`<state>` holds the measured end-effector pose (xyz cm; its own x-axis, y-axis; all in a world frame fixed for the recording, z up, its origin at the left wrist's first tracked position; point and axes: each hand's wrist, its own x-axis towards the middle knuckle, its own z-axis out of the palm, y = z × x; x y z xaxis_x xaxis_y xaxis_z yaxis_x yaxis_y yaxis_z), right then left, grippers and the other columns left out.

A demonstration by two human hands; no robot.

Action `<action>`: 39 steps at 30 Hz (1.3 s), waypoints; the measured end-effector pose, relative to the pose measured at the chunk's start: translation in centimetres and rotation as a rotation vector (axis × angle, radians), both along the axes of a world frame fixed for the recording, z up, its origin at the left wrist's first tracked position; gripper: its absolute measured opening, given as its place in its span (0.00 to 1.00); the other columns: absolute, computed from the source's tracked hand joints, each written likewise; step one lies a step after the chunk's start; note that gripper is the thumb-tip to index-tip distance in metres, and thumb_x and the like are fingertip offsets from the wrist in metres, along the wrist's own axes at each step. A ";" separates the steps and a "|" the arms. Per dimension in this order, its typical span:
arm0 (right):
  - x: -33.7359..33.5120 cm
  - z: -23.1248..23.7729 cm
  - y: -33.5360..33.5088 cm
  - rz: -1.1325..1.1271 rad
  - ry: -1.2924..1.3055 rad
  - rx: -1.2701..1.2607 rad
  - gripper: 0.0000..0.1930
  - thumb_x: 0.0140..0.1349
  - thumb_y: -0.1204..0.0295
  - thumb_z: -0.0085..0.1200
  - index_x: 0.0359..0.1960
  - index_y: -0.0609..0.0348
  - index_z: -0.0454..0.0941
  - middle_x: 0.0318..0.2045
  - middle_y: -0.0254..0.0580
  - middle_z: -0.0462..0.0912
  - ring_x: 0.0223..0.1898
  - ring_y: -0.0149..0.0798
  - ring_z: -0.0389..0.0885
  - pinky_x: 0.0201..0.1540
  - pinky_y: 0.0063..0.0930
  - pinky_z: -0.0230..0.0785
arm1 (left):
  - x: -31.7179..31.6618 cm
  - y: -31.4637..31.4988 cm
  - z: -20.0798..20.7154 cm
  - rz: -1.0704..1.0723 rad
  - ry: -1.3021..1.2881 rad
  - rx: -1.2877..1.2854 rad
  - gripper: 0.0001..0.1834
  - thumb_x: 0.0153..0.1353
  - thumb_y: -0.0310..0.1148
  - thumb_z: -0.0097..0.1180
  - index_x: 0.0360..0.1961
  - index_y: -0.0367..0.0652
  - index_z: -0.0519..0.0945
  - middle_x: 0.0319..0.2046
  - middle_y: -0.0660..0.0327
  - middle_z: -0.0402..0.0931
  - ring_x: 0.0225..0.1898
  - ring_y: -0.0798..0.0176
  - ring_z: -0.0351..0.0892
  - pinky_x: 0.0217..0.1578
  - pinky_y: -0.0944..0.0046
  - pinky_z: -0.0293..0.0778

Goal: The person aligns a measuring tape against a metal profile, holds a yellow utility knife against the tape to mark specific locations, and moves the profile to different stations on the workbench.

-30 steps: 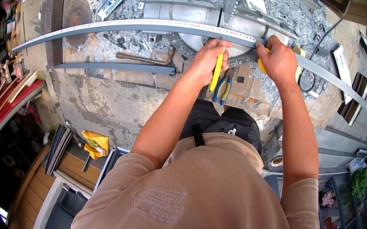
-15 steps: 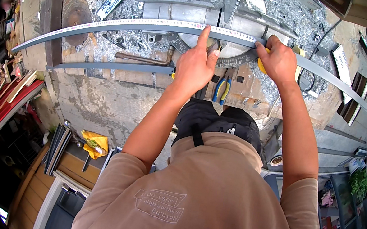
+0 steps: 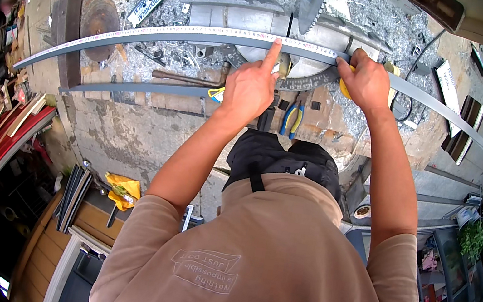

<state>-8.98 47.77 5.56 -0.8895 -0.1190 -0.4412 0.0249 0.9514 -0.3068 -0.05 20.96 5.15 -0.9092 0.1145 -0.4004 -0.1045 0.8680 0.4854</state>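
Observation:
A long grey metal strip (image 3: 444, 110) bows across the bench over the base of a mitre saw (image 3: 209, 14). Along its far edge runs the white blade of a tape measure (image 3: 185, 29). My right hand (image 3: 366, 81) grips the tape measure's yellow case, mostly hidden by the palm, with the thumb on the blade's near end. My left hand (image 3: 253, 86) lays its stretched index finger on the tape just below the saw slot; its other fingers are curled and partly hidden. The toothed saw blade (image 3: 313, 4) hangs above the slot, apart from both hands.
Pliers (image 3: 292, 119) with blue and yellow handles lie at the bench's near edge. Left of them are a bent metal bar (image 3: 193, 79), another grey strip (image 3: 144, 90) and a rusty round blade (image 3: 101, 27). Metal shavings cover the bench. A dark cable (image 3: 425, 47) curves at the right.
My left index fingertip has slid slightly right along the tape, while the wrist and forearm have shifted left and nearer. My right hand stays on the tape measure.

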 end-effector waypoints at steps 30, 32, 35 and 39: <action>0.3 0.8 -0.3 -0.063 -0.006 -0.009 0.21 0.65 0.50 0.65 0.36 0.59 0.82 0.33 0.55 0.90 0.38 0.60 0.89 0.45 0.53 0.80 | -1.1 -0.1 0.4 -0.210 0.004 0.033 0.42 0.74 0.35 0.59 0.85 0.57 0.57 0.37 0.47 0.86 0.38 0.39 0.88 0.41 0.42 0.83; 0.3 0.7 -0.2 -0.059 0.003 -0.010 0.21 0.65 0.50 0.65 0.35 0.59 0.82 0.32 0.55 0.90 0.38 0.60 0.89 0.45 0.53 0.80 | -1.5 0.3 0.5 -0.207 -0.016 0.030 0.41 0.74 0.35 0.59 0.85 0.58 0.58 0.38 0.47 0.86 0.38 0.39 0.88 0.41 0.41 0.83; 0.3 0.8 -0.3 -0.055 -0.017 -0.004 0.21 0.65 0.50 0.65 0.35 0.58 0.82 0.32 0.54 0.90 0.38 0.60 0.90 0.44 0.53 0.80 | -1.7 0.7 0.5 -0.238 -0.024 0.021 0.40 0.75 0.36 0.58 0.85 0.59 0.59 0.38 0.48 0.86 0.39 0.39 0.88 0.42 0.40 0.83; 0.4 0.7 -0.2 -0.048 0.012 0.001 0.21 0.66 0.50 0.64 0.36 0.58 0.83 0.33 0.54 0.90 0.39 0.59 0.90 0.45 0.53 0.80 | -1.1 0.6 0.7 -0.163 -0.008 -0.038 0.40 0.75 0.36 0.57 0.85 0.63 0.59 0.38 0.47 0.86 0.39 0.39 0.88 0.43 0.40 0.82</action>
